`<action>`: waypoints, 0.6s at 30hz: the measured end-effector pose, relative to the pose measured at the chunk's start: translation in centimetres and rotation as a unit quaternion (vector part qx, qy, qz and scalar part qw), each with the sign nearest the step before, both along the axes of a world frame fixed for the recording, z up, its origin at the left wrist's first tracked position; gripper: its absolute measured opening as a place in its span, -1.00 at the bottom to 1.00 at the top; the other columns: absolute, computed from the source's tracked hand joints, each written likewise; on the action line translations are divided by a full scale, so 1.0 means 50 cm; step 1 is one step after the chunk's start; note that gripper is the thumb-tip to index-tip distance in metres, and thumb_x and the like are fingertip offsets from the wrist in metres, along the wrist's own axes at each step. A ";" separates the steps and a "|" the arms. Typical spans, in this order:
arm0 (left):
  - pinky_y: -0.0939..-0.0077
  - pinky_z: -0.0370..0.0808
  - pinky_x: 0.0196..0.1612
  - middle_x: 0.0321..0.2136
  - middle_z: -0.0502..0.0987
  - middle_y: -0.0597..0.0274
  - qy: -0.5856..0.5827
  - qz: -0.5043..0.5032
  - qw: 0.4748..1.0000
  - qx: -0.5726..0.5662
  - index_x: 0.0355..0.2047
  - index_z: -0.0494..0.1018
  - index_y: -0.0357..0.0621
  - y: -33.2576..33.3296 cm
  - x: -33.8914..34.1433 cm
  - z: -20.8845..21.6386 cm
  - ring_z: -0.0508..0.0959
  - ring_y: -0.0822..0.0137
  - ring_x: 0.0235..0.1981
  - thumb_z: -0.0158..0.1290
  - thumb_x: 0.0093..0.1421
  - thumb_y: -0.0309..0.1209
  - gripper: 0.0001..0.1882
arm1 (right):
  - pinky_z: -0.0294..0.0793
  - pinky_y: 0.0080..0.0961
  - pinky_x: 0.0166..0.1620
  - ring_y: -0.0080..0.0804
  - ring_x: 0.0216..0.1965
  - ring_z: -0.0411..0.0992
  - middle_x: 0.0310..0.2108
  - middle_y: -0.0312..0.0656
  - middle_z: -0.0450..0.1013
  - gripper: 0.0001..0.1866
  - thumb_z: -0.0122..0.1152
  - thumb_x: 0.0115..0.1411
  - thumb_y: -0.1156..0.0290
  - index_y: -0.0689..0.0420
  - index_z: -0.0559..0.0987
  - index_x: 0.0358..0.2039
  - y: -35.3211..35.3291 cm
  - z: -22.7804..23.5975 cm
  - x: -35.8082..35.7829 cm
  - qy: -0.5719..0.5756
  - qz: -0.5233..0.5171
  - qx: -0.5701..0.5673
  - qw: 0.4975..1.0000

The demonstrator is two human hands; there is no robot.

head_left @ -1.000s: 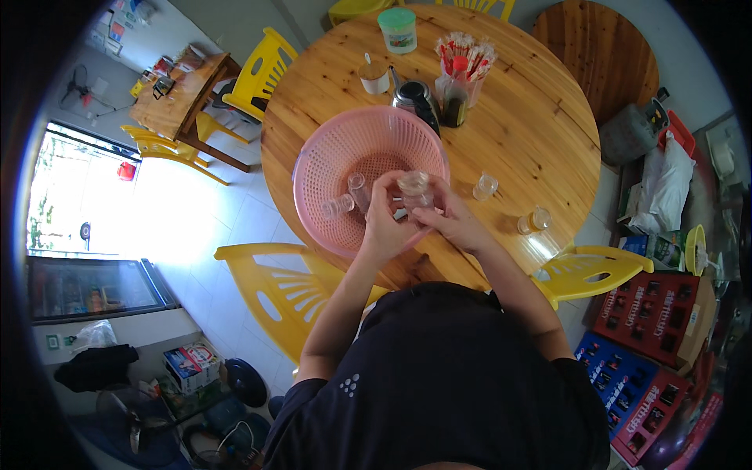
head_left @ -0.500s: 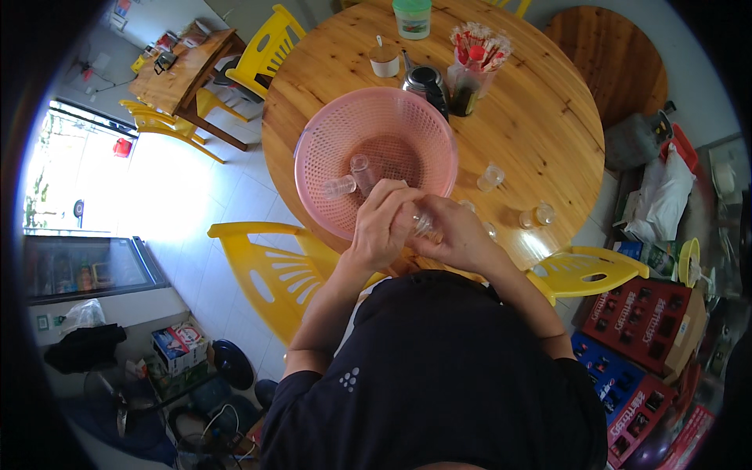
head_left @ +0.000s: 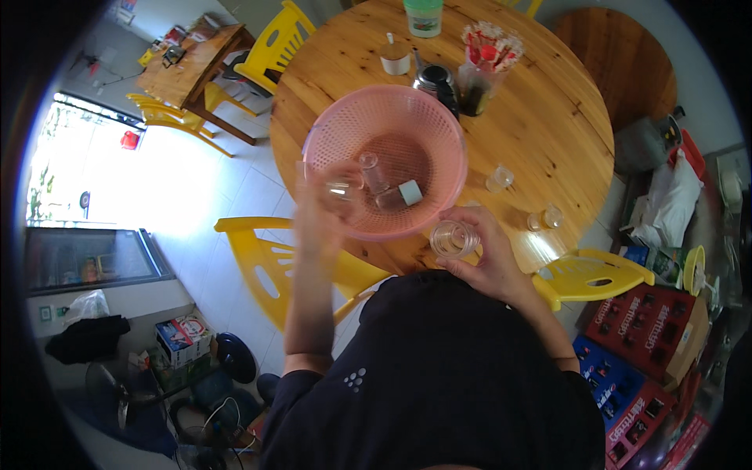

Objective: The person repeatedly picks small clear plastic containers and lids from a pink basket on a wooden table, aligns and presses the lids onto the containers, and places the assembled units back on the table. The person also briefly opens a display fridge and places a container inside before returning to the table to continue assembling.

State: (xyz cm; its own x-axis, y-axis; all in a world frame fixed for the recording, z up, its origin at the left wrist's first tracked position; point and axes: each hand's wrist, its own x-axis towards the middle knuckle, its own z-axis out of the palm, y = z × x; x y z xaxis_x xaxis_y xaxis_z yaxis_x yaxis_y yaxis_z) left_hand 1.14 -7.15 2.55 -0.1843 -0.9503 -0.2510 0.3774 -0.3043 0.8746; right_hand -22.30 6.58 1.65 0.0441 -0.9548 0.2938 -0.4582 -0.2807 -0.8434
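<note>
A pink perforated plastic basket stands on the round table in front of me. My left hand, smeared by motion, is over its left rim and closed on a clear glass, also blurred. My right hand is just outside the basket's near right side, its fingers wrapped round another clear glass whose round mouth faces me. Inside the basket lie a clear glass and a small clear bottle with a white cap. Two more small glasses, one upper and one lower, rest on the table to the right.
Behind the basket on the wooden table are a dark metal kettle, a holder of red-and-white wrapped sticks, a lidded white pot and a green-lidded tub. Yellow chairs flank me; drink crates are stacked at the right.
My hands were together over the basket's near rim and have parted. The left went left to the basket's rim; the right keeps a clear glass. The white-capped bottle now shows in the basket.
</note>
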 end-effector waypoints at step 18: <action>0.37 0.51 0.02 -0.07 0.50 0.01 0.089 -0.253 0.959 -0.091 0.23 0.24 -0.36 0.077 -0.053 -0.005 0.53 0.24 0.00 -0.08 0.22 -0.31 -0.40 | 0.36 -0.29 0.08 -0.13 0.02 0.40 -0.03 -0.06 0.41 -0.31 0.54 -0.06 0.31 0.14 0.40 0.06 -0.004 -0.035 0.020 -0.040 -0.027 0.031 0.998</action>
